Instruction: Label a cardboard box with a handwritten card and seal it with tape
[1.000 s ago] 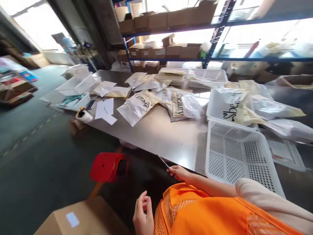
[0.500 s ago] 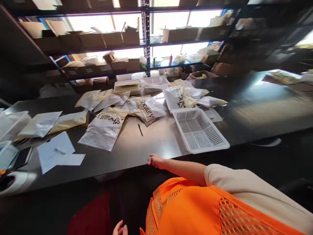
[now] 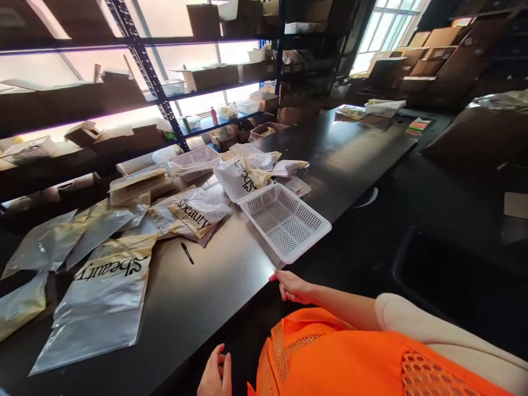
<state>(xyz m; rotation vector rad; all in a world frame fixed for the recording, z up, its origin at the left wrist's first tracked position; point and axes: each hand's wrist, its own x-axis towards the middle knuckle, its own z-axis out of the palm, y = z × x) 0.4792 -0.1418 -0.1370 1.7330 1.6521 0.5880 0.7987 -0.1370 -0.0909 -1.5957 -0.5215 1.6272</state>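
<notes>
two hands point(image 3: 215, 374) point(image 3: 293, 287), half-open, empty, one basket point(image 3: 289, 219) nearest, one pen point(image 3: 187, 253), three lettered bags point(image 3: 105, 300)

The view's lower edge crops the left hand point(image 3: 215, 372), its left edge crops the table point(image 3: 212, 275) and a bag point(image 3: 21, 308) there, and whether the right hand point(image 3: 293, 286) touches the table's near edge cannot be told.

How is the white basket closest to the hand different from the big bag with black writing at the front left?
The basket is full of little holes, while the bag is shiny plastic with black writing. The basket has raised sides and an open top, while the bag lies flat. The basket is right by the right hand, while the bag is farther from it. Both are on the table.
</notes>
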